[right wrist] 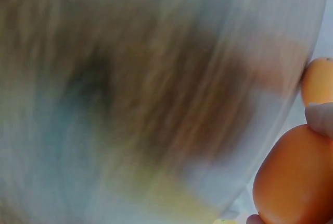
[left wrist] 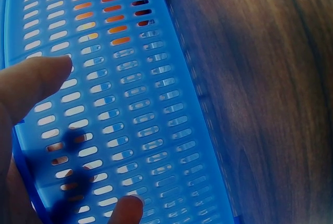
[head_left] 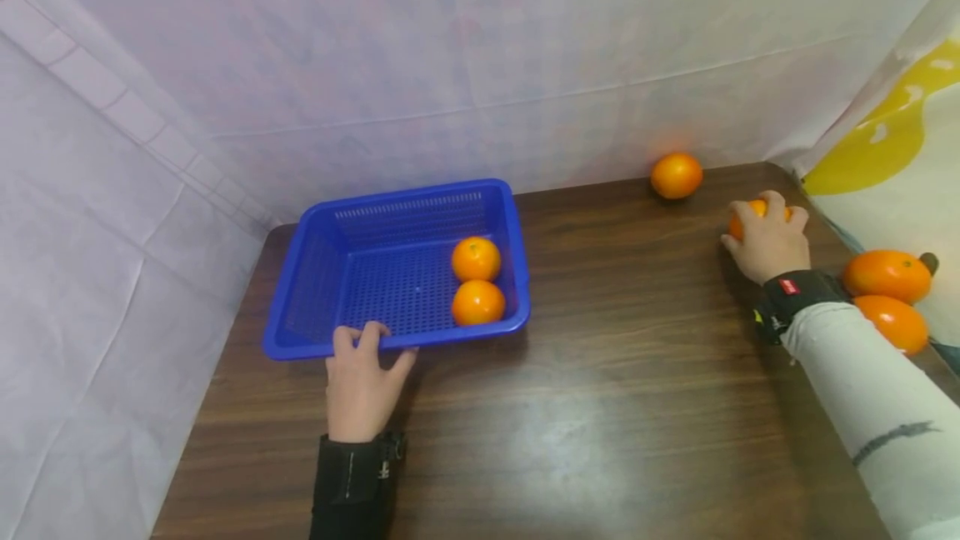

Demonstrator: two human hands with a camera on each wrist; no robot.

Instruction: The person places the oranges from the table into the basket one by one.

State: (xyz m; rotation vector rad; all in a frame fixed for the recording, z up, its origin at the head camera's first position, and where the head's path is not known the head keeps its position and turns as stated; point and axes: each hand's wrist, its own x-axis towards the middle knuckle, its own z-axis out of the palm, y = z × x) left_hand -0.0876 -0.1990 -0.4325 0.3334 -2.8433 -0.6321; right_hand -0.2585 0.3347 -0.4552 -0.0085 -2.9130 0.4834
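The basket, by the worktop's back-left corner, could slide and its two oranges roll if the left hand tugs. Further right, the outer oranges at the right edge could fall if the right sleeve brushes them. The left hand's fingers, slightly parted, grip the basket's near side, thumb outside; the right hand's fingers, open to the fruit's width, curl round the held orange near the back-right corner.
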